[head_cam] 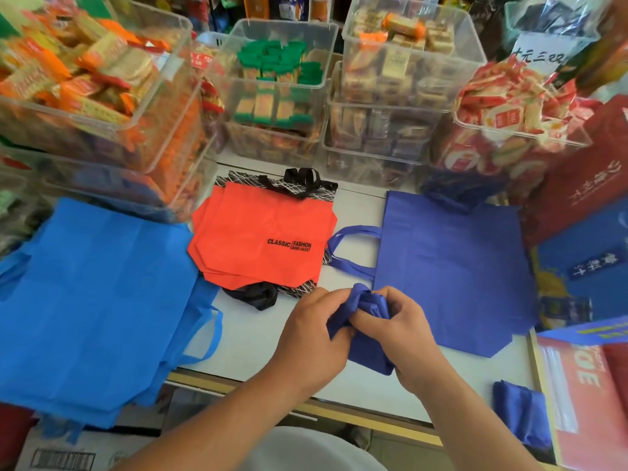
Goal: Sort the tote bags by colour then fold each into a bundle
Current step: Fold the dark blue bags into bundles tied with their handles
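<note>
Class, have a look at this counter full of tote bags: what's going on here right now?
A person is folding a dark blue tote bag, gripping it with the left hand and right hand above the white counter. The other bags lie sorted flat: a light blue pile, an orange pile and a dark blue pile. One folded dark blue bundle lies at the right.
</note>
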Action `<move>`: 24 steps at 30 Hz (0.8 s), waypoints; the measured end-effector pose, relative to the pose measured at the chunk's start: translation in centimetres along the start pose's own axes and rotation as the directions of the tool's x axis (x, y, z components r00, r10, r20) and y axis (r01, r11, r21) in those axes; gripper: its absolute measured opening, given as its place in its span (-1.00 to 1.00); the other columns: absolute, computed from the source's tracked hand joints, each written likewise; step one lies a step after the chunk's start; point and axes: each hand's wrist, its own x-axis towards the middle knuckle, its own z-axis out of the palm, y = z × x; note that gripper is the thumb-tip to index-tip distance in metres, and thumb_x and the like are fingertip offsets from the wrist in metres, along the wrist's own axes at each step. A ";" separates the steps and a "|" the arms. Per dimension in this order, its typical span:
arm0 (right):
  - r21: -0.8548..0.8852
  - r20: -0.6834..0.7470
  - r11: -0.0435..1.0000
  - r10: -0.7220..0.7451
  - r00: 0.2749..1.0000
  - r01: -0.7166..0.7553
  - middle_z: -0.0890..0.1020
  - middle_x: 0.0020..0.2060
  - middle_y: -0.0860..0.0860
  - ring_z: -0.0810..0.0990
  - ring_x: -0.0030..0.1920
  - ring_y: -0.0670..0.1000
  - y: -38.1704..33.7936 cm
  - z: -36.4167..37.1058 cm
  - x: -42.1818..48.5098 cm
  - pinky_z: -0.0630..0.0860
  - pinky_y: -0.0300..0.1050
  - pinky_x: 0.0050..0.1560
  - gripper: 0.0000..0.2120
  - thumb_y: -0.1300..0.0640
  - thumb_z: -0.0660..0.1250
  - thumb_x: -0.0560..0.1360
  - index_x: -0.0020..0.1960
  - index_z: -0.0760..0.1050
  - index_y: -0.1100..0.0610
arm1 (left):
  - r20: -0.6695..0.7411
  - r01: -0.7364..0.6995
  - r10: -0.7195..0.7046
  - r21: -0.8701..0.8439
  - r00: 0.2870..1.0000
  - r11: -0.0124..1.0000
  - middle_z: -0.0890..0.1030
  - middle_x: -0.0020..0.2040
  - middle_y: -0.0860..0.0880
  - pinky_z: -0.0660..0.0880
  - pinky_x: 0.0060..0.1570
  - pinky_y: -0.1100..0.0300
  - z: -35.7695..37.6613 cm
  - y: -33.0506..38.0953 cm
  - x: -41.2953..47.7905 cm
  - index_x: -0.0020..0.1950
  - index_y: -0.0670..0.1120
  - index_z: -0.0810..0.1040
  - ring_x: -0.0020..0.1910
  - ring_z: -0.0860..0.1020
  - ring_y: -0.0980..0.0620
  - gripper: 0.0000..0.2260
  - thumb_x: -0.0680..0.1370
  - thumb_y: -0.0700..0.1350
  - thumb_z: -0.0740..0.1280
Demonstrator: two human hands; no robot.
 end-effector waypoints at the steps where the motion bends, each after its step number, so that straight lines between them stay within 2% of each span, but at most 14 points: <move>1: 0.030 0.008 1.000 0.007 1.000 -0.007 0.67 -0.20 0.18 0.65 -0.20 0.12 0.1 -0.1 -0.1 0.62 0.10 -0.17 -0.73 0.13 0.58 0.31 -0.13 0.53 0.14 | 0.027 0.016 -0.015 -0.032 1.000 0.999 0.51 0.05 0.08 0.56 0.08 0.08 0.0 0.5 0.1 0.34 0.23 0.56 0.05 0.53 0.07 -0.52 0.52 -0.24 0.37; 4: 0.054 0.000 0.998 -0.024 1.000 0.024 0.70 -0.16 0.16 0.70 -0.13 0.17 0.0 -0.6 -0.2 0.65 0.03 -0.18 -0.80 0.28 0.54 0.39 -0.07 0.57 0.12 | 0.206 0.179 -0.128 -0.255 0.970 0.950 0.48 0.14 -0.04 0.55 0.14 0.24 -0.8 2.3 0.4 0.30 0.27 0.58 0.12 0.54 0.10 -0.47 0.49 -0.29 0.36; 6: 0.034 0.012 0.997 -0.071 0.997 0.070 0.73 -0.14 0.08 0.72 -0.09 0.17 -0.7 -0.9 -0.2 0.66 0.01 -0.13 -0.76 0.34 0.52 0.39 -0.03 0.61 0.09 | 0.278 0.254 -0.163 -0.336 0.947 0.907 0.50 0.21 -0.06 0.51 0.21 0.22 -1.4 3.2 0.8 0.27 0.30 0.60 0.18 0.53 0.13 -0.50 0.44 -0.18 0.34; 8: 0.016 0.018 0.993 -0.116 0.993 0.116 0.74 -0.05 -0.01 0.73 -0.03 0.09 -1.5 -1.1 -0.3 0.68 -0.04 -0.07 -0.71 0.34 0.55 0.38 0.01 0.64 0.07 | 0.260 0.255 -0.164 -0.370 0.952 0.893 0.51 0.25 -0.05 0.50 0.32 0.05 -1.6 3.7 1.1 0.25 0.31 0.61 0.23 0.53 0.09 -0.58 0.47 -0.08 0.33; 9: 0.008 0.013 0.991 -0.132 0.991 0.132 0.72 0.00 -0.05 0.72 -0.02 0.03 -1.7 -1.2 -0.5 0.66 -0.13 -0.09 -0.70 0.31 0.58 0.37 0.02 0.65 0.05 | 0.218 0.240 -0.167 -0.369 0.961 0.898 0.51 0.24 -0.03 0.51 0.33 0.01 -1.5 3.8 1.1 0.24 0.30 0.63 0.23 0.54 0.09 -0.65 0.52 -0.05 0.34; 11: 0.005 -0.016 0.990 -0.144 0.990 0.144 0.64 0.07 -0.07 0.69 -0.03 -0.10 -1.6 -1.0 -1.1 0.60 -0.30 -0.13 -0.70 0.23 0.62 0.36 0.02 0.68 -0.03 | 0.106 0.203 -0.175 -0.367 0.979 0.908 0.53 0.21 0.04 0.54 0.29 -0.02 -1.0 3.3 1.1 0.21 0.26 0.66 0.18 0.57 0.11 -0.73 0.60 -0.09 0.38; 13: -0.017 -0.023 0.988 -0.153 0.988 0.153 0.52 0.08 -0.04 0.63 -0.04 -0.18 -1.0 -0.5 -1.9 0.53 -0.38 -0.13 -0.70 0.19 0.61 0.40 0.04 0.70 -0.12 | 0.033 0.188 -0.190 -0.389 0.981 0.902 0.57 0.19 0.06 0.57 0.25 -0.06 -0.5 2.6 1.0 0.20 0.22 0.68 0.16 0.60 0.10 -0.73 0.63 -0.14 0.38; 17: -0.092 0.055 0.967 -0.232 0.971 0.236 0.50 0.04 0.01 0.60 -0.06 -0.09 -0.3 -0.3 -2.9 0.52 -0.33 -0.09 -0.61 0.28 0.48 0.50 0.16 0.65 -0.18 | 0.050 0.198 -0.196 -0.436 0.979 0.878 0.59 0.17 0.06 0.59 0.24 -0.06 -0.4 2.7 0.7 0.17 0.21 0.70 0.17 0.62 0.03 -0.81 0.63 -0.06 0.40; 19: -0.145 0.015 0.934 -0.327 0.945 0.325 0.60 0.02 -0.07 0.63 -0.01 -0.09 -0.5 -0.9 -2.9 0.54 -0.31 -0.04 -0.58 0.30 0.52 0.47 0.18 0.64 -0.13 | 0.060 0.194 -0.187 -0.443 0.981 0.875 0.60 0.18 0.04 0.60 0.22 -0.06 -0.7 3.0 0.6 0.15 0.20 0.70 0.14 0.62 0.01 -0.82 0.55 0.07 0.46; 21: -0.154 -0.054 0.925 -0.360 0.931 0.348 0.70 0.02 -0.14 0.68 0.04 -0.13 -0.5 -1.6 -2.9 0.57 -0.32 0.02 -0.58 0.27 0.59 0.41 0.18 0.63 -0.06 | 0.076 0.214 -0.201 -0.447 0.977 0.869 0.64 0.18 0.02 0.60 0.20 -0.12 -0.9 3.1 0.6 0.17 0.18 0.68 0.14 0.63 -0.08 -0.72 0.47 0.13 0.50; 24: -0.147 -0.032 0.928 -0.351 0.936 0.343 0.73 -0.01 -0.12 0.70 0.02 -0.11 0.0 -1.9 -2.8 0.57 -0.33 -0.01 -0.60 0.25 0.61 0.39 0.16 0.66 -0.01 | 0.131 0.278 -0.246 -0.516 0.960 0.810 0.71 0.12 -0.05 0.59 0.24 -0.16 -1.1 3.1 0.6 0.19 0.08 0.68 0.15 0.65 -0.14 -0.72 0.48 0.01 0.50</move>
